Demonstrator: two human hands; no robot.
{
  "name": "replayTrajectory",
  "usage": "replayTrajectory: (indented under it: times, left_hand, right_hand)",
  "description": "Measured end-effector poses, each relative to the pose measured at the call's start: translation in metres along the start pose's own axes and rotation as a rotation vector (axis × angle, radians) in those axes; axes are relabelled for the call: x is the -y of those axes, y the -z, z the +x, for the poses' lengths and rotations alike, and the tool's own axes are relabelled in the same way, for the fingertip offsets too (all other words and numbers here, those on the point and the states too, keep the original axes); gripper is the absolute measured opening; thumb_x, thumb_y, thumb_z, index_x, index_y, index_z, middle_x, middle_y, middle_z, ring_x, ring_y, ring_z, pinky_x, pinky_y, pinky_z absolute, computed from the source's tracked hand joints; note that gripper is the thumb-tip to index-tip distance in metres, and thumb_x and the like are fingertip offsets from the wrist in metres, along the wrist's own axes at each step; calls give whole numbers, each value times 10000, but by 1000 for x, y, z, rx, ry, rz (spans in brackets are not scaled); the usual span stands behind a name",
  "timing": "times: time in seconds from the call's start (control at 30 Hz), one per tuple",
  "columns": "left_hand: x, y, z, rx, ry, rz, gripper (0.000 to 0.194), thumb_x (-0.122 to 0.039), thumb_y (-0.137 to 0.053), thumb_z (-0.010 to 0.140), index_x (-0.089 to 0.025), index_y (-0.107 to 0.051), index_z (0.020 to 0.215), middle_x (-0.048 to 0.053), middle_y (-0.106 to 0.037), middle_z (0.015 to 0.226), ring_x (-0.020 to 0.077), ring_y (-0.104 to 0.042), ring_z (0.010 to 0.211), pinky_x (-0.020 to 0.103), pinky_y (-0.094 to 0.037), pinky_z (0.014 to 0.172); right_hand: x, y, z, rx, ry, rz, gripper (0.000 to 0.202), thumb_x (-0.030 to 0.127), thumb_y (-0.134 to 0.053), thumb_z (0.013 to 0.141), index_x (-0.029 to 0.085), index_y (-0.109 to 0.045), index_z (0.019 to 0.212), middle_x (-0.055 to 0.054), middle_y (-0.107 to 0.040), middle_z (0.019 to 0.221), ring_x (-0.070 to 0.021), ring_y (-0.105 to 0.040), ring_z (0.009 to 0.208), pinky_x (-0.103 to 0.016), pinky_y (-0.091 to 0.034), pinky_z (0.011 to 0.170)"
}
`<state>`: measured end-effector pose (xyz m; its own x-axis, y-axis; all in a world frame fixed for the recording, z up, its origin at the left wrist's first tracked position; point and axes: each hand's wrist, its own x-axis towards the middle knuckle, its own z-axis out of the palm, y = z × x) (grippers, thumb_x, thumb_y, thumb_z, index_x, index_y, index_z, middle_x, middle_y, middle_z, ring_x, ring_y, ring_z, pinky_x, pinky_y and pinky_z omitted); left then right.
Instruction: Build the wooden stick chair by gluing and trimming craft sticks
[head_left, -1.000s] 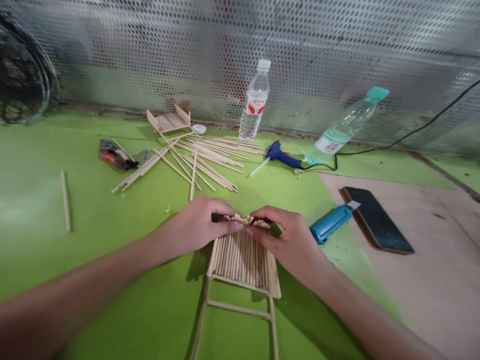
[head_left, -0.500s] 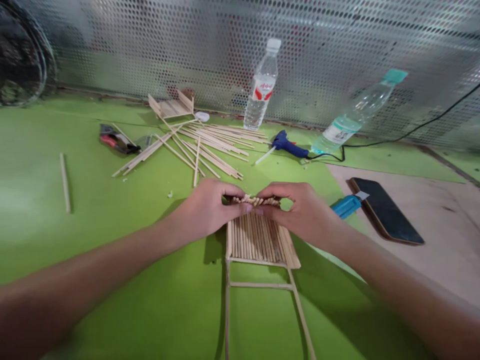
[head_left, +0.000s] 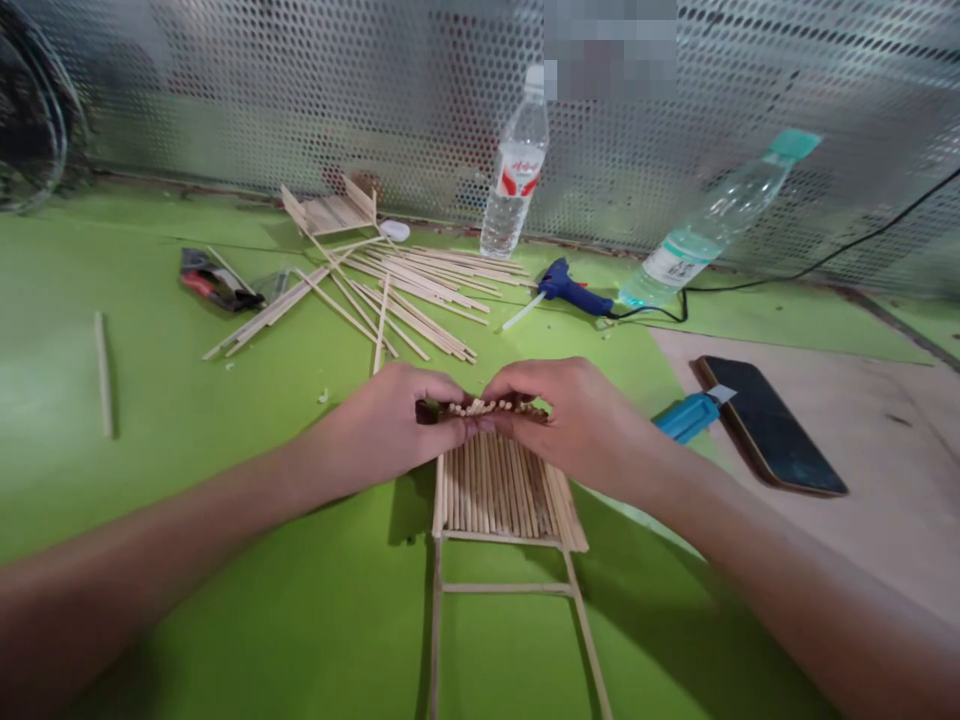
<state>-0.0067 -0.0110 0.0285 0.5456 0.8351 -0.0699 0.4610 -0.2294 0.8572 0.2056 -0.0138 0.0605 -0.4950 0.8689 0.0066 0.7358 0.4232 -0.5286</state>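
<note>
A panel of thin wooden sticks (head_left: 499, 490) lies side by side within a stick frame, whose two long legs and crossbar (head_left: 506, 589) extend toward me. At its far end, my left hand (head_left: 390, 415) pinches the row of stick ends between thumb and fingers. Close beside it, my right hand (head_left: 570, 415) grips the same row from the right, the thumbs nearly touching. The fingertips behind the sticks are partly hidden.
Loose sticks (head_left: 427, 285) lie beyond my hands, near a small stick structure (head_left: 337, 212), a blue glue gun (head_left: 570, 290) and two bottles (head_left: 517, 180) (head_left: 690, 250). At right are a blue cutter (head_left: 688, 416) and a phone (head_left: 772, 425); one stick (head_left: 104, 375) lies far left.
Both hands and the stick panel appear slightly further left. My right hand has come closer to my left along the stick ends, and the view has shifted a little.
</note>
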Motion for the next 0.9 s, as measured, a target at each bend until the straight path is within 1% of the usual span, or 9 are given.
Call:
replayTrajectory:
  times: [0.13,0.23,0.37,0.43,0.57,0.67,0.73,0.9]
  left_hand:
    - [2,-2,-1,-3,25,14,231,-416,-628,860,-232,-766,880,39,-715,811,175,-631,707,297,-471,581]
    - [2,-2,-2,-3,50,32,237,-415,-608,879,-232,-758,868,38,-729,869,172,-646,733,308,-489,618]
    - [0,-2,-3,-6,55,60,225,-402,-608,878,-231,-754,884,34,-738,890,187,-661,787,312,-494,646]
    - [-1,-2,-3,-7,70,69,225,-406,-606,879,-234,-750,883,28,-738,880,180,-655,764,298,-482,616]
    - [0,-3,-2,-24,107,71,253,-451,-621,867,-238,-741,930,13,-725,807,133,-585,603,259,-424,502]
    - [1,-4,-2,-38,122,52,267,-467,-637,857,-234,-739,938,12,-722,800,114,-550,548,239,-386,445]
    - [0,-5,-2,-52,105,55,238,-440,-642,859,-232,-742,916,13,-725,822,117,-567,573,240,-405,461]
    - [-1,-6,-3,-89,12,99,185,-357,-627,873,-216,-747,874,22,-728,865,140,-622,703,267,-481,578]
  right_hand:
    - [0,1,1,-6,23,-58,103,214,-657,865,249,-745,905,17,-744,840,-146,-636,709,-276,-413,611]
    - [-1,2,1,21,5,-83,109,207,-635,871,250,-736,871,25,-729,791,-137,-615,667,-272,-382,569]
    - [-3,2,-1,16,25,-100,112,200,-626,876,252,-720,847,35,-713,764,-129,-599,661,-271,-359,571]
    - [-3,1,-1,13,33,-115,112,191,-628,872,251,-720,848,33,-709,768,-131,-596,667,-273,-352,576]
    - [-3,0,1,13,17,-120,94,208,-640,871,242,-722,840,22,-708,768,-135,-593,650,-276,-339,562]
    - [-3,-1,2,9,28,-136,90,217,-644,873,240,-721,832,17,-706,758,-136,-592,646,-280,-334,561]
    - [-4,-1,2,10,34,-146,90,222,-644,873,243,-716,824,18,-701,746,-136,-587,643,-281,-331,560]
    - [-4,0,2,15,38,-146,89,200,-639,861,239,-712,828,19,-703,760,-129,-578,641,-279,-334,570]
